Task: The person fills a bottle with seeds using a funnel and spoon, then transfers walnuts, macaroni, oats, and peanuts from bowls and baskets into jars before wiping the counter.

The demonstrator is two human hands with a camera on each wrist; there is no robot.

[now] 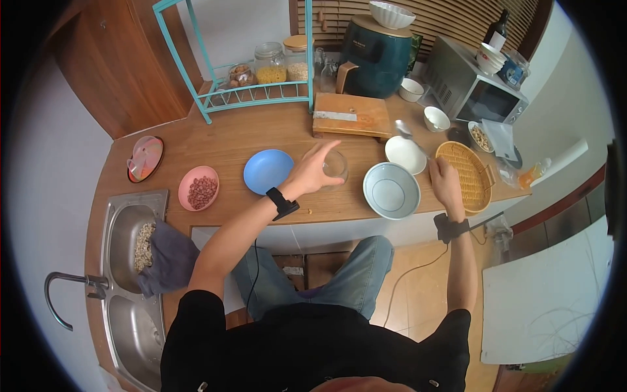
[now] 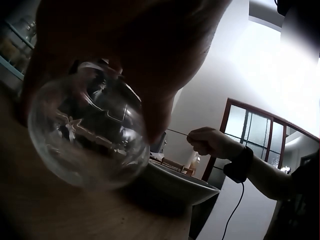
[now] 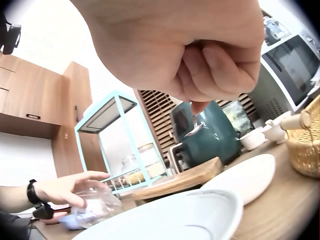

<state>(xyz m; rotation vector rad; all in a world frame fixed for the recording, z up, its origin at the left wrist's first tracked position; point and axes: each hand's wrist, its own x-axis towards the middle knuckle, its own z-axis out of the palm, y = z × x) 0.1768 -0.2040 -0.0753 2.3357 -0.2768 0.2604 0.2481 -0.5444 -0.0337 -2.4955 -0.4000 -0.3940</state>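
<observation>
In the head view my left hand (image 1: 312,171) grips a clear round glass jar (image 1: 337,164) above the counter, thumb and fingers around its sides. The left wrist view shows that jar (image 2: 90,145) close up, see-through. My right hand (image 1: 445,184) is a fist around the handle of a metal spoon (image 1: 403,128), most of the handle hidden in it. The spoon's bowl points away, over the white dish (image 1: 405,155) and towards the wooden board. A pale blue bowl (image 1: 392,191) stands between the hands, and a wicker basket (image 1: 475,175) lies beside the right hand.
Left of the jar are a blue plate (image 1: 268,171) and a pink bowl (image 1: 183,188) of reddish nuts or beans. A wooden board (image 1: 353,114), turquoise rack (image 1: 255,97), air fryer (image 1: 379,62) and microwave (image 1: 473,85) stand behind. The sink (image 1: 130,320) is at far left.
</observation>
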